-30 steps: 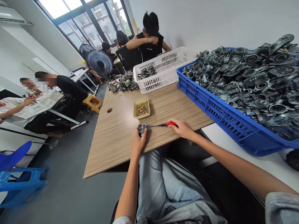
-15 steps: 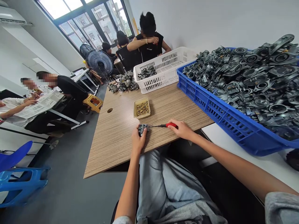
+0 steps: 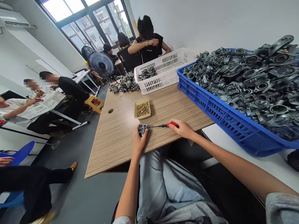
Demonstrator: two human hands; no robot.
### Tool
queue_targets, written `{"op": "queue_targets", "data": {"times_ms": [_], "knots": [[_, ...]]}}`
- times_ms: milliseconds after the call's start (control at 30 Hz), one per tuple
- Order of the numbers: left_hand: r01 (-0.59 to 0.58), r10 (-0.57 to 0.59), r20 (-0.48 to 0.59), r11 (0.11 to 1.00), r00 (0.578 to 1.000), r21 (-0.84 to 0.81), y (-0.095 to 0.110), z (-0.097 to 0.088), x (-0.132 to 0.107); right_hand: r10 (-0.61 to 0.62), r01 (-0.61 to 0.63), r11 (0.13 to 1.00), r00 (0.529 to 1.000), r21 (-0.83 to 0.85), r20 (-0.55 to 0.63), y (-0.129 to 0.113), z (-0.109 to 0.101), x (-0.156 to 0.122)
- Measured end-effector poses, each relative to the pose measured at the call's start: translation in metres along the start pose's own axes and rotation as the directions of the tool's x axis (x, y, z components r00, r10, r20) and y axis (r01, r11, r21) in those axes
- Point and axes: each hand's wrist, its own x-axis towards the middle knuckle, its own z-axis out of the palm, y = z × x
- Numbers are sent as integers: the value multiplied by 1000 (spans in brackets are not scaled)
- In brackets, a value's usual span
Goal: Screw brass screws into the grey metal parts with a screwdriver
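Our left hand [image 3: 139,141] is closed narrowly around the carburetor [image 3: 142,129], which sits just inside the near edge of the table [image 3: 116,149], directly in front of us. The fingers hide its underside, so we cannot tell whether it bears on the table or is held clear of it. Our right hand [image 3: 183,129] lies palm down, holding the red handle of the screwdriver [image 3: 171,124] between thumb and fingers. Its thin steel shaft [image 3: 158,126] runs almost level to the right side of the carburetor. The tip is too small to show exactly what it engages.

For clean work, we keep the shaft square to the carburetor, press lightly along its line, and turn with the fingers while the left hand resists the twist.

A shallow tray [image 3: 135,109] of brass parts [image 3: 143,109] stands just beyond our hands. Farther along the table, a loose group of carburetors [image 3: 126,84] lies beside a white plastic basket [image 3: 164,71]. To the right, a blue crate [image 3: 210,107] holds a heap of bare carburetor bodies [image 3: 245,84].
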Motion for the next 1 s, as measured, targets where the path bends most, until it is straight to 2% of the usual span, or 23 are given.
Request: {"op": "queue_targets", "data": {"times_ms": [367, 800, 1000], "knots": [[10, -10, -5, 999, 1000, -31, 2, -1, 1, 13, -13, 999, 1000, 37, -11, -3, -3, 1], [-37, 39, 25, 997, 999, -61, 0, 1, 0, 34, -32, 997, 999, 76, -32, -5, -3, 2], [30, -28, 22, 996, 999, -78, 0, 0, -1, 32, -30, 995, 999, 95, -24, -3, -5, 3]]}}
